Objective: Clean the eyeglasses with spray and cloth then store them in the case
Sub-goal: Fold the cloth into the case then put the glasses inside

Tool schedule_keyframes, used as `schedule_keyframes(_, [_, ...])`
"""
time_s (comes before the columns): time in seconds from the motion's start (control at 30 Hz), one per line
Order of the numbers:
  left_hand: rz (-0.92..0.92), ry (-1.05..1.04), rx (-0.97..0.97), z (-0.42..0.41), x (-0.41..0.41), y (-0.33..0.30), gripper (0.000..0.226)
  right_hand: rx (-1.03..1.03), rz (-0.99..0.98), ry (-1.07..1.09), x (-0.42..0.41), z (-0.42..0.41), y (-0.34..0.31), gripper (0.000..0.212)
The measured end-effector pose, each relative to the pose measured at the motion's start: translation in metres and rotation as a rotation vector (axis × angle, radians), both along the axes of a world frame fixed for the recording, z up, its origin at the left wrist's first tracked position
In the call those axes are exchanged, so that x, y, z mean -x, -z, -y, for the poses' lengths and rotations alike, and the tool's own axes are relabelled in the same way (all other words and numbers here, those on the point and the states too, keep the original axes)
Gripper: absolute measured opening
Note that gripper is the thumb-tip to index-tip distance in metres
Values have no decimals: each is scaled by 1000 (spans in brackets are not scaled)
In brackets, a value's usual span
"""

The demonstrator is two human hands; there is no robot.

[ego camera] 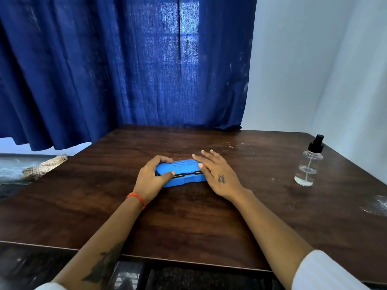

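Observation:
A bright blue eyeglasses case (184, 170) lies closed in the middle of the dark wooden table (188, 222). My left hand (151, 178) grips its left end, thumb on the near side and fingers curled over the far edge. My right hand (217, 172) rests flat on the case's right end with fingers stretched over the lid. A clear spray bottle (308, 164) with a black pump top stands upright at the right side of the table, apart from both hands. The eyeglasses are not visible. A checked cloth (45, 166) lies at the table's left edge.
A dark blue curtain (125, 65) hangs behind the table, and a pale wall (314, 70) closes the right side. A crumpled clear plastic piece (378, 206) sits at the far right edge. Some crumbs or stains (236, 146) mark the tabletop behind the case.

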State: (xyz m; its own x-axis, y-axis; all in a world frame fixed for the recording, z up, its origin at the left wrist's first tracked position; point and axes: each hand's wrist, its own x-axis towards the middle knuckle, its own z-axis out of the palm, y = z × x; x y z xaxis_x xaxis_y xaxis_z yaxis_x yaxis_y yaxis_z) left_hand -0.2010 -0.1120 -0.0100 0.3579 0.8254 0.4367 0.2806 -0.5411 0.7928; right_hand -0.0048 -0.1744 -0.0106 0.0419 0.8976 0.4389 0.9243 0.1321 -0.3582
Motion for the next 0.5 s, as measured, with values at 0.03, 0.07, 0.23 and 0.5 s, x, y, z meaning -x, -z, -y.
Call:
schedule_keyframes(0.03, [-18, 8, 6, 0, 1, 1, 29, 6, -3, -1, -1, 1, 2, 38])
schedule_keyframes(0.07, [-37, 20, 2, 1, 1, 1, 33, 3, 8, 0, -1, 3, 4, 38])
schedule_keyframes(0.23, [-161, 46, -80, 4, 2, 3, 47, -18, 87, 31, 2, 10, 9, 40])
schedule_keyframes(0.5, [-304, 42, -136, 5, 3, 9, 54, 91, 183, 117, 6, 13, 16, 43])
